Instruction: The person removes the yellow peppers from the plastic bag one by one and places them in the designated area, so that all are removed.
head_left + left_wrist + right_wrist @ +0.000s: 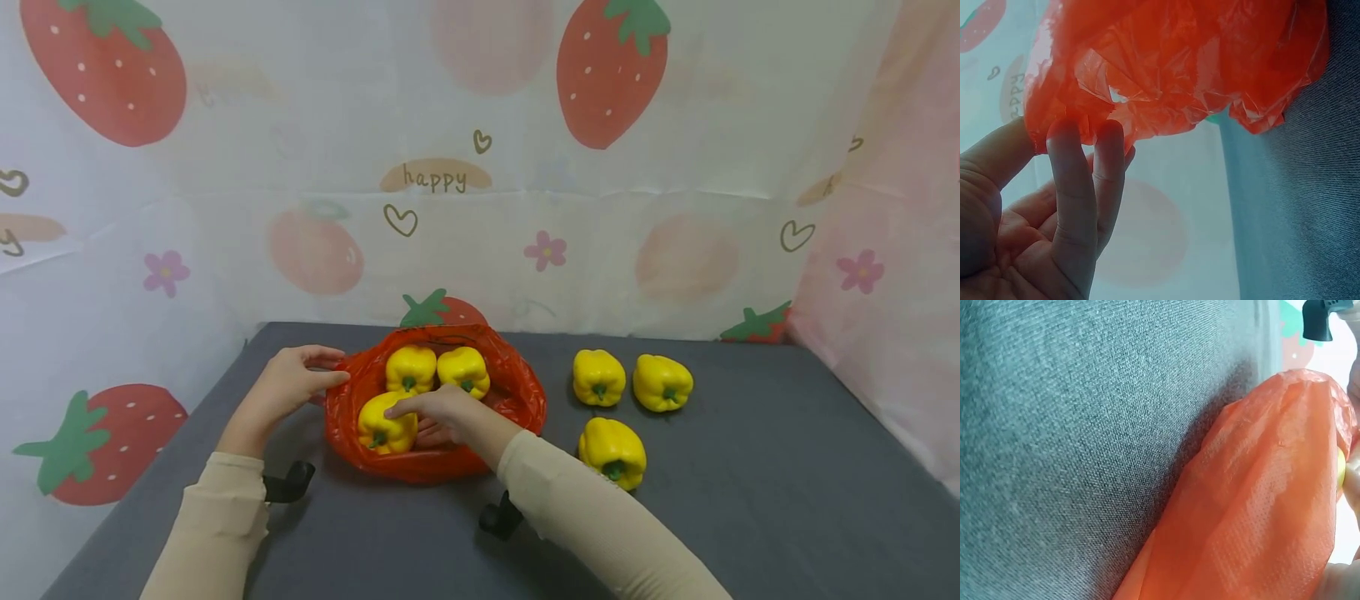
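Note:
A red plastic bag [525,387] lies with its mouth open on the table. My left hand [288,383] pinches the bag's left rim between thumb and fingertips; the left wrist view shows the thin red film [1172,62] at the fingertips [1063,140]. Inside the mouth, my right hand [453,412] grips a yellow bell pepper [378,429], thumb on its upper side; the bag partly hides the fingers. Behind it in the bag sit two more yellow bell peppers, a left one [410,367] and a right one [465,367]. The right wrist view mostly shows the bag's outer side [1260,506].
Right of the bag stand three yellow bell peppers: two at the back, one [598,377] beside another [662,383], and a nearer one [615,454] close to my right forearm. The grey tabletop [765,467] extends right. A strawberry-print curtain [487,250] encloses the back and sides.

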`<action>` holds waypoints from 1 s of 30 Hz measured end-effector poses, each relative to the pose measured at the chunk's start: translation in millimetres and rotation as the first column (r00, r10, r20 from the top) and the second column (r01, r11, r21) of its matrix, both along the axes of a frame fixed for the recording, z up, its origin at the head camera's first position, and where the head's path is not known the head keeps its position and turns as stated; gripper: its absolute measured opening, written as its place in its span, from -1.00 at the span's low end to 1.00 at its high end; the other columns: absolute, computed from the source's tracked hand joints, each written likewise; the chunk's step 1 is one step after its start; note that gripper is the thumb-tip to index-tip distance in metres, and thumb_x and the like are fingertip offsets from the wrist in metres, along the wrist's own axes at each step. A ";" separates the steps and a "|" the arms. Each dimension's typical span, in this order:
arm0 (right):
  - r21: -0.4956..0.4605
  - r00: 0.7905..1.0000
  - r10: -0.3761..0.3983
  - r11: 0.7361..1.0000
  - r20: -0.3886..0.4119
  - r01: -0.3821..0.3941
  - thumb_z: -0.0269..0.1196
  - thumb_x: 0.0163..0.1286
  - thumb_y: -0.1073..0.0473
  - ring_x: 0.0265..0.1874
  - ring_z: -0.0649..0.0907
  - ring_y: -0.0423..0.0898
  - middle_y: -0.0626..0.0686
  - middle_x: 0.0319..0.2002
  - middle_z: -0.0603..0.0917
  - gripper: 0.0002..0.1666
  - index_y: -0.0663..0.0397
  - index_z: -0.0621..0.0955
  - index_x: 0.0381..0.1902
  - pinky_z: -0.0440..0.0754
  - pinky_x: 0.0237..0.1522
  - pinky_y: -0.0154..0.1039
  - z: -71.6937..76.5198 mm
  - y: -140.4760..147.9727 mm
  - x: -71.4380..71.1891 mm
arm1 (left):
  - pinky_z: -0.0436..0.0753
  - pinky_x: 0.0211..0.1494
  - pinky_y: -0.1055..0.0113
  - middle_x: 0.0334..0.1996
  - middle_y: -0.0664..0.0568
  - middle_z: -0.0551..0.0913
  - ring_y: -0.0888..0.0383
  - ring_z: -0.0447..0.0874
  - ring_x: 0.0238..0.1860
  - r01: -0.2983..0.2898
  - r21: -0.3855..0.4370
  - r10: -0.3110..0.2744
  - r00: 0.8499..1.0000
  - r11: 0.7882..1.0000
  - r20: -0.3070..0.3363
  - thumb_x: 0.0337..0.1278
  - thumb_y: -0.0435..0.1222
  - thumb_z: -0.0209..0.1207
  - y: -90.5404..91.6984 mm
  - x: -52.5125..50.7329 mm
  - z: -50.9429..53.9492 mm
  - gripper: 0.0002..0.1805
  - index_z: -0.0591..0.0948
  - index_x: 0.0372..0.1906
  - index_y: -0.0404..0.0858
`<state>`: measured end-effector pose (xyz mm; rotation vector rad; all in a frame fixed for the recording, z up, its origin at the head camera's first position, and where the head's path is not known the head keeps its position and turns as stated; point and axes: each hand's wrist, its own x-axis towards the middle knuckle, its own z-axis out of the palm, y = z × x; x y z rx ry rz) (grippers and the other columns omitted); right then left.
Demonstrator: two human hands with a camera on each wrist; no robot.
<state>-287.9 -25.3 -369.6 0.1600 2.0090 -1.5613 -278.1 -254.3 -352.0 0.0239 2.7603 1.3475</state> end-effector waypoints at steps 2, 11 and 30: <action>-0.007 1.000 -0.007 1.000 0.004 0.007 0.52 0.11 0.00 -0.11 0.67 0.06 0.25 0.03 0.58 -0.05 0.31 0.31 0.29 0.71 0.08 -0.09 0.0 0.0 -0.4 | 0.77 -0.04 0.18 0.23 -0.35 0.55 -0.02 0.70 -0.03 0.001 -0.004 -0.001 1.000 1.000 -0.003 0.31 -0.11 0.23 -0.2 -0.1 -0.1 -0.39 0.45 0.34 -0.37; -0.033 0.999 -0.036 0.999 0.016 0.036 0.54 0.08 0.06 -0.08 0.67 0.05 0.25 0.02 0.58 -0.04 0.30 0.30 0.29 0.72 0.05 -0.11 2.2 1.9 -0.2 | 0.75 0.01 0.09 0.22 -0.37 0.56 0.02 0.72 -0.07 0.006 0.013 -0.006 1.000 1.000 -0.002 0.32 -0.13 0.22 -1.1 -0.7 0.2 -0.39 0.45 0.33 -0.39; -0.089 0.999 0.026 0.996 0.021 -0.024 0.50 0.15 0.09 0.00 0.69 0.09 0.28 0.05 0.59 -0.14 0.35 0.37 0.28 0.69 0.12 -0.08 20.0 24.8 -2.9 | 0.76 -0.01 0.11 0.23 -0.36 0.55 0.07 0.72 -0.10 0.012 0.012 -0.012 1.000 1.000 0.007 0.31 -0.12 0.23 -0.8 -0.8 2.3 -0.38 0.44 0.34 -0.39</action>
